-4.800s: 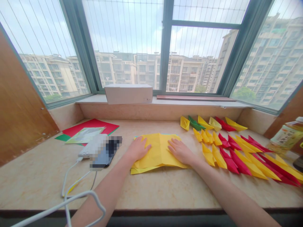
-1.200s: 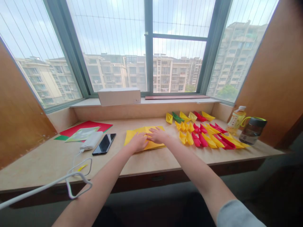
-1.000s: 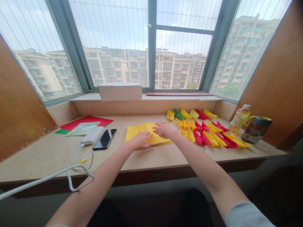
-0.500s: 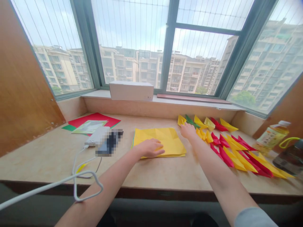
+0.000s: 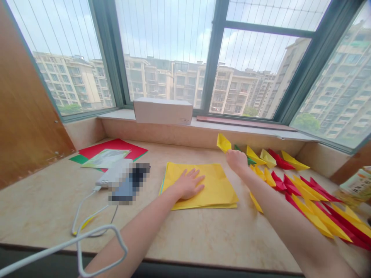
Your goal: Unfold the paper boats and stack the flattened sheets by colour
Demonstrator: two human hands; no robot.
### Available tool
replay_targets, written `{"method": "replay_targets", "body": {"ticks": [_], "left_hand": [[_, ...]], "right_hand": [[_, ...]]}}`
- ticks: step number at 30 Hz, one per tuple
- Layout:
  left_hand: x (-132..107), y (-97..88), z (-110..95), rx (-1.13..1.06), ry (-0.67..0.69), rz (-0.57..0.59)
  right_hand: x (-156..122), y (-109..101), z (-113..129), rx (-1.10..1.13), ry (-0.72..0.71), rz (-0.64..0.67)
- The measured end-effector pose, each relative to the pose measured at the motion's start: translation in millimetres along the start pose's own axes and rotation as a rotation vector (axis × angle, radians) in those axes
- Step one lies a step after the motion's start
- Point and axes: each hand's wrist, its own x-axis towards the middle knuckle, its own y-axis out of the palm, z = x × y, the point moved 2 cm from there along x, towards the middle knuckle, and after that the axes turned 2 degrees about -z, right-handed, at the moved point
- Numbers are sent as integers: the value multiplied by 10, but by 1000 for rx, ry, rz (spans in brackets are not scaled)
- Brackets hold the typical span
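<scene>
My left hand (image 5: 191,184) lies flat with its fingers spread on a stack of yellow paper (image 5: 216,191), whose left edge shows a thin strip of blue-green. At the back of the table, my right hand (image 5: 237,160) is closed on the near end of a yellow paper boat (image 5: 224,143), which tilts upward. Just beyond that hand sits a green paper boat (image 5: 249,159), partly hidden by it. To its right stand rows of folded boats in yellow and red, among them a red paper boat (image 5: 279,160).
Red paper (image 5: 116,143) lies at the back left. Near it are a white power bank (image 5: 114,173), a blurred-out phone (image 5: 130,185) and a white cable (image 5: 58,247) crossing my left forearm. A white box (image 5: 163,112) rests on the windowsill; a drink bottle (image 5: 358,187) stands far right.
My right hand now grips the yellow boat more closely and has tipped it up. The left hand stays on the stack, its fingers more spread. The whole view has moved in closer.
</scene>
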Motion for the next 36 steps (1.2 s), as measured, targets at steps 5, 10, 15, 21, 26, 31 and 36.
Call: {"method": "replay_targets", "body": {"ticks": [5, 10, 15, 21, 26, 31, 36], "left_hand": [[42, -4, 61, -230, -13, -148], [60, -110, 109, -778, -122, -537], [26, -196, -2, -1167, -268, -626], [-26, -239, -161, -1403, -300, -592], [-49, -249, -198, -1403, -294, -510], [-55, -216, -196, -1358, -309, -472], [-42, -196, -202, -1366, -293, -450]], "right_hand": [[-528, -88, 361, 324, -143, -117], [-1087, 14, 681, 558, -360, -238], [-1322, -68, 785, 614, -610, -288], [-1313, -74, 742, 902, -481, -227], [-1234, -4, 608, 1133, -284, -35], [-1156, 5, 563, 1333, -188, 162], [-1151, -32, 584, 1340, -147, 167]]}}
